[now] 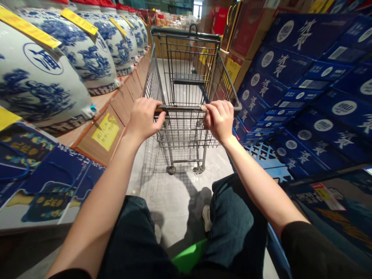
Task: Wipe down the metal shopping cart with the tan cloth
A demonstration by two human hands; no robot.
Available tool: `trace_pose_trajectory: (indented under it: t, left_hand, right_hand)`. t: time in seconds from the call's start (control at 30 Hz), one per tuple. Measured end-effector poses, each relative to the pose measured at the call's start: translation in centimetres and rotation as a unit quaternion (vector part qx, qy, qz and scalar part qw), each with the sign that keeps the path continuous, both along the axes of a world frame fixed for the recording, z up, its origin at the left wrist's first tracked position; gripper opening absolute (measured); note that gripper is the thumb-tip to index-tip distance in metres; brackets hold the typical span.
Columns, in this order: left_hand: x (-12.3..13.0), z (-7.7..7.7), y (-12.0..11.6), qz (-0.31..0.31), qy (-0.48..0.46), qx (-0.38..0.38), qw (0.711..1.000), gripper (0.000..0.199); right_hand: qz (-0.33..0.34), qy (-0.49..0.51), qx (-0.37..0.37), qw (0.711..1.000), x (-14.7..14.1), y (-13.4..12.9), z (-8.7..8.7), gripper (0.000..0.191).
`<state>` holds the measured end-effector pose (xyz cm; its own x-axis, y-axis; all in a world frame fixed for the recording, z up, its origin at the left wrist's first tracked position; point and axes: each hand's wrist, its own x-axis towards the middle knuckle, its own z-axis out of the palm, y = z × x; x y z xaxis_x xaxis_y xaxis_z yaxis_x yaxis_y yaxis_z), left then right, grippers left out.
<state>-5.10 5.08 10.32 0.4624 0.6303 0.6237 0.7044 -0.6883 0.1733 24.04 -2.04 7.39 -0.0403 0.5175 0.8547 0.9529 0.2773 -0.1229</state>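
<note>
Hands: the near bar (184, 109) of a wire shopping cart (186, 126) is gripped by both bare hands; the left hand (145, 118) is closed near its left end, thumb on the inner side; the right hand (219, 118) is folded over it farther right, knuckles up
Spacing: the hands are set well apart, likely so that the push or pull is shared evenly; the arms are stretched forward, apparently so that the frame is kept off the legs
Cart's place: upright on the pale floor (148, 180), directly ahead of the legs, framed by stock on both sides
Cart's look: dark wire mesh is crossed by a flat dark plate (188, 79); a thicker bar is seen at the far end; a pale patch is shown beside the right hand
Jars: blue-and-white jars (99, 58) are lined up at left, yellow tags (79, 21) angled outward, presumably for easy reading
Boxes: blue boxes (286, 50) are stacked at right, lettering turned aisleward, probably for display
</note>
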Motion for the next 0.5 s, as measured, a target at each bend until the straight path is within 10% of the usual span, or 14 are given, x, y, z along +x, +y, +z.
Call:
trace_pose_trajectory:
  t: [0.3, 0.5]
  left_hand:
    - [-0.5, 0.6, 0.2, -0.017, 0.013, 0.000, 1.000, 0.022]
    - [-0.6, 0.2, 0.3, 0.002, 0.003, 0.024, 1.000, 0.022]
  right_hand:
    - [-0.029, 0.214, 0.086, 0.973, 6.8, 0.6, 1.1, 0.055]
    - [-0.007, 0.112, 0.043, 0.993, 4.7, 0.4, 0.9, 0.049]
